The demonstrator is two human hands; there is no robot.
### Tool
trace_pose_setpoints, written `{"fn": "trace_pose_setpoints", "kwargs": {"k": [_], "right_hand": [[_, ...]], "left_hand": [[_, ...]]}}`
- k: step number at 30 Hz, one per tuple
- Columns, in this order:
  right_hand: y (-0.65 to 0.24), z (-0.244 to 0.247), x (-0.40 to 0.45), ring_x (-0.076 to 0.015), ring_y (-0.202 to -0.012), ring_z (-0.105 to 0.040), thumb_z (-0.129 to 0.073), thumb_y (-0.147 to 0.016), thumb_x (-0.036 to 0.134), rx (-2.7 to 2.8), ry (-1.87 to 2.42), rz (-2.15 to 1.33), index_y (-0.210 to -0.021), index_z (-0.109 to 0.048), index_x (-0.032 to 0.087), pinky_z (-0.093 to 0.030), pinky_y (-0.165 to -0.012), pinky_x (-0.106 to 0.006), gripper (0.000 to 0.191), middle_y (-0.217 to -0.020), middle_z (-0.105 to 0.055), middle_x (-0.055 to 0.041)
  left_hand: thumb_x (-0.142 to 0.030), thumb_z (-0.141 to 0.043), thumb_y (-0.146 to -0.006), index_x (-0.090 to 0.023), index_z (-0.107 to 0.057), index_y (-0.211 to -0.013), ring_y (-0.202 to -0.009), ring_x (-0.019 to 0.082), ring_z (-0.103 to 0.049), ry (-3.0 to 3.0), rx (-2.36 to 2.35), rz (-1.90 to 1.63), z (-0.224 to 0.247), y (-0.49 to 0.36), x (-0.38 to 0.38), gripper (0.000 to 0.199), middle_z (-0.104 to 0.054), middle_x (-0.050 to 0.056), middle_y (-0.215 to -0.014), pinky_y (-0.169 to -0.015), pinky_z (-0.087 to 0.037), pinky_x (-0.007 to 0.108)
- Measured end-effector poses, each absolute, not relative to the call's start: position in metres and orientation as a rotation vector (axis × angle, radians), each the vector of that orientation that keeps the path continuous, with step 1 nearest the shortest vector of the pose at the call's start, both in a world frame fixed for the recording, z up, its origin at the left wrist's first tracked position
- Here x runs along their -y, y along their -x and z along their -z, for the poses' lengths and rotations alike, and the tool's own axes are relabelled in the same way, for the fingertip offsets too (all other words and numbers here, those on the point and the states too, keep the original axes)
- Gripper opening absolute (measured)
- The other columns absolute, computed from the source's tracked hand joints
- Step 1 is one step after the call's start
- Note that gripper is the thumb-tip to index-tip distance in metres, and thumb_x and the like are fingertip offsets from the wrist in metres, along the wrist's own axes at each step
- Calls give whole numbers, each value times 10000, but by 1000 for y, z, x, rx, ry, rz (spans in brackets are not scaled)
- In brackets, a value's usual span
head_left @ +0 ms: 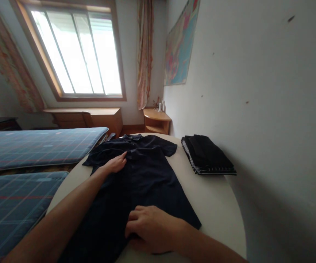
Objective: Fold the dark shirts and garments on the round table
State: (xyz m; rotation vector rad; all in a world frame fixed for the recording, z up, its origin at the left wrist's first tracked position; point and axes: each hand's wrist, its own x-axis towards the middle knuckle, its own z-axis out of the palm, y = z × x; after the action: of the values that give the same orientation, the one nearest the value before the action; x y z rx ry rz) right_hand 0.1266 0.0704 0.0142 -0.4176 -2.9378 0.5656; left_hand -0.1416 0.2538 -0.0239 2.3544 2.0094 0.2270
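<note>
One white wall (270, 73) runs along my right side. Ahead, a wood-framed window (76, 54), bright with daylight. Two blue plaid mattresses (37, 148) lie to my left, one beyond the other. Before me, a pale, round-edged table (218, 204). Navy shirt (147, 179) spread over it, short-sleeved, front up, neck end away from me, hem end toward me; light creases across the chest. Apart from it, near the table's right edge and the wall, a pile of folded dark clothes (207, 151), striped edges showing under black cloth. My right hand (152, 228) is low on the shirt, at the hem end, fingers curled downward; undersides hidden, so I cannot tell whether they grip cloth. My left hand (116, 163) reaches farther, to the upper front: thumb and forefinger together, pinching cloth near mid-chest. Smallest noted: the collar (132, 137), just beyond that pinch.
</note>
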Motion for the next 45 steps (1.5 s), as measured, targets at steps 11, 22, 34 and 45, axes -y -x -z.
{"fn": "trace_pose_setpoints", "kwargs": {"k": [11, 22, 34, 45], "right_hand": [[-126, -29, -63, -108, -985, -665, -577, -936, 236, 2903, -32, -1341, -1327, -582, 229, -470, -848, -140, 391, -1139, -694, -14], [-152, -10, -108, -416, -1480, -71, -531, -900, 573, 2822, 1116, -756, -1522, -339, 263, -103, -1158, -645, 722, -1625, -197, -95], [-176, 5, -170, -370, -1481, 122, -346, -884, 747, 2699, 1509, -756, -1568, -159, 328, 49, -1171, -588, 823, -1651, -8, 15], [-185, -2, -182, -360, -1476, -121, -488, -803, 760, 2678, 1606, -598, -1528, -300, 310, -118, -1167, -563, 874, -1622, -196, -65]], "left_hand": [[-520, -305, -970, -175, -509, -1392, -1276, 341, -506, -2282, -2205, -188, 22, 162, -238, 583, -569, 144, -1385, -1061, -355, 491], [-570, -350, -947, -173, -476, -1440, -1378, 328, -410, -2346, -2093, -96, 30, 159, -237, 646, -436, 155, -1507, -1136, -257, 474], [-511, -341, -961, -154, -503, -1384, -1237, 373, -502, -2197, -2408, -264, 31, 132, -210, 576, -526, 190, -1380, -1025, -349, 522], [-589, -340, -950, -233, -367, -1508, -1464, 407, -193, -2226, -2194, -139, 43, 137, -198, 663, -213, 125, -1619, -1132, -203, 581]]}}
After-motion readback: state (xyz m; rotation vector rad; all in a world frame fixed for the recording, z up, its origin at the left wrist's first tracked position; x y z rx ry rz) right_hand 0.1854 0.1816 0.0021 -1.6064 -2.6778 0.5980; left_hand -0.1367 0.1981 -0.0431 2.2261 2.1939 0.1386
